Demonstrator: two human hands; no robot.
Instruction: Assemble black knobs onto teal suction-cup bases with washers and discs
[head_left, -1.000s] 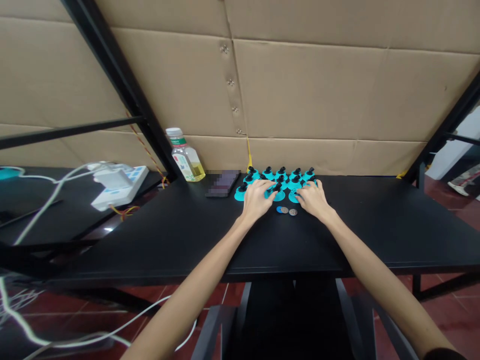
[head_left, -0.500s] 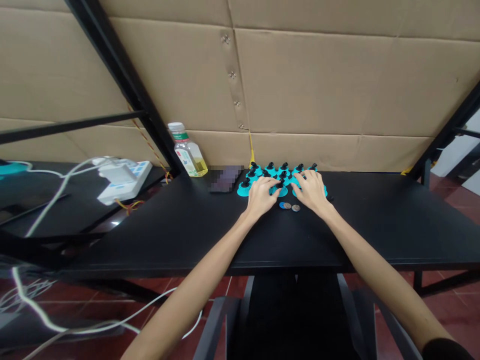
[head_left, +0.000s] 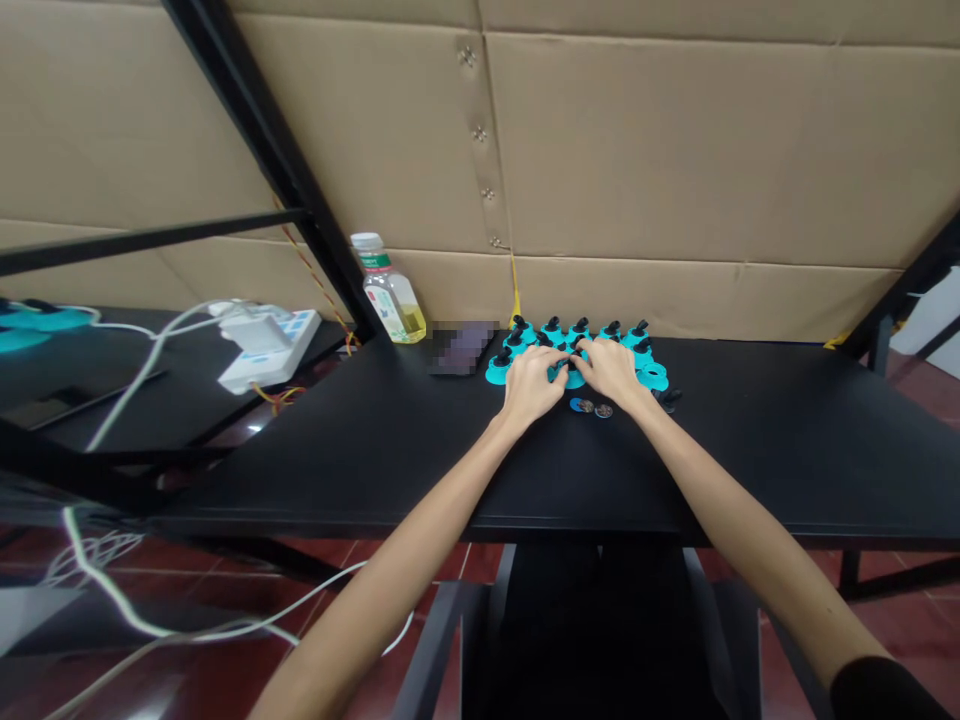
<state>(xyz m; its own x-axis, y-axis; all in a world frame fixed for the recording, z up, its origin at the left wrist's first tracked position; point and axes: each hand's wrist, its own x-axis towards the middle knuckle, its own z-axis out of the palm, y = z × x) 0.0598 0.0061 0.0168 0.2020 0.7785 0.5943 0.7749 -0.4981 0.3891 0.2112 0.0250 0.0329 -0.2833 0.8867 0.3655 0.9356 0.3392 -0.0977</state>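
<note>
Left hand (head_left: 531, 386) and right hand (head_left: 610, 371) — fingers curled down on teal black-knobbed bases (head_left: 654, 377), grip unclear; coins (head_left: 592, 408) just nearer on worktop (head_left: 757, 450).

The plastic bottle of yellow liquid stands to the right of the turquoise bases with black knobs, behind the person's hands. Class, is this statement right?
No: the plastic bottle of yellow liquid stands to the left of the turquoise bases with black knobs, not the right, as the head view shows. The rest is right: it stands behind the person's left hand and right hand.
</note>
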